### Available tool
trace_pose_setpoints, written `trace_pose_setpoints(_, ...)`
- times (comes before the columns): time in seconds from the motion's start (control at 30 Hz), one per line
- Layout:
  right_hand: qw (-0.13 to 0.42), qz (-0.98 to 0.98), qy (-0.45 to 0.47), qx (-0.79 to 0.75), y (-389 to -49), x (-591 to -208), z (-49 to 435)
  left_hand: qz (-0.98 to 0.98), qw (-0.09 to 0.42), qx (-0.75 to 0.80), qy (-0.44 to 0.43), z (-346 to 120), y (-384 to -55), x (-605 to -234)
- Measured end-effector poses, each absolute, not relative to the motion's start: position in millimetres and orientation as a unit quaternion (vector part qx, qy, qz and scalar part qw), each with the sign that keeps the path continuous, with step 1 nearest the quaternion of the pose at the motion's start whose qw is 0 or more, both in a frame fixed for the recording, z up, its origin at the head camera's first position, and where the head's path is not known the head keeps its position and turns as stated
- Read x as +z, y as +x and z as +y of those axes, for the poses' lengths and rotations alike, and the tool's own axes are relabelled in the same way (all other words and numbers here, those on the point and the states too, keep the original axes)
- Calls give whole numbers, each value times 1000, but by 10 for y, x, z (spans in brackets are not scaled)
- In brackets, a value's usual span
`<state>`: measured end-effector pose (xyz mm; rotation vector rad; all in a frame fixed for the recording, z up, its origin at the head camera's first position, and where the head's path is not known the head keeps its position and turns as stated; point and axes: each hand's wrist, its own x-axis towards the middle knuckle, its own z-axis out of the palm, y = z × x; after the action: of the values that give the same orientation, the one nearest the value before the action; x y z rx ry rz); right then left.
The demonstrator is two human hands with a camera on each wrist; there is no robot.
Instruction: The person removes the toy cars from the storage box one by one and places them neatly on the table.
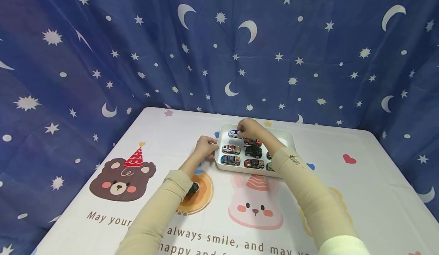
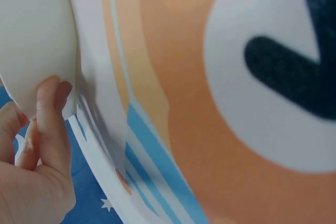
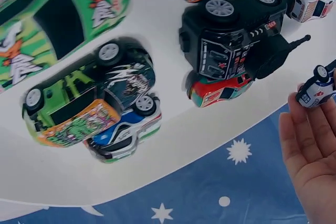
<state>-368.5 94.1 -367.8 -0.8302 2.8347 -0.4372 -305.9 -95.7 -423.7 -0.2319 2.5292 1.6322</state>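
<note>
A white tray [image 1: 286, 136] on the table holds several toy cars. At its left end my left hand [image 1: 204, 147] pinches the rim between thumb and fingers; the left wrist view shows the same hand on the tray wall [image 2: 39, 30]. My right hand [image 1: 253, 128] reaches over the tray's far side and pinches a white and blue toy car [image 3: 316, 89] at the far left corner. Close by are a red toy car [image 1: 252, 142] and a black toy car [image 1: 253, 151] with a round part on top. A white and orange toy car [image 1: 231, 149] stands nearer the front.
Along the tray's front lie a blue toy car [image 1: 230, 160] and a dark patterned one [image 1: 254, 164]. Green toy cars [image 3: 86, 95] fill the right end, partly behind my right forearm. The white printed tablecloth [image 1: 212, 205] runs back to a blue star-patterned curtain [image 1: 205, 56].
</note>
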Motion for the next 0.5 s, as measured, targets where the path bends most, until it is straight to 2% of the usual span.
trace_pose_setpoints(0.5,51,931,-306,-190,-3577,-3614,1211,836,68,538,-85,-950,-3081,-4238)
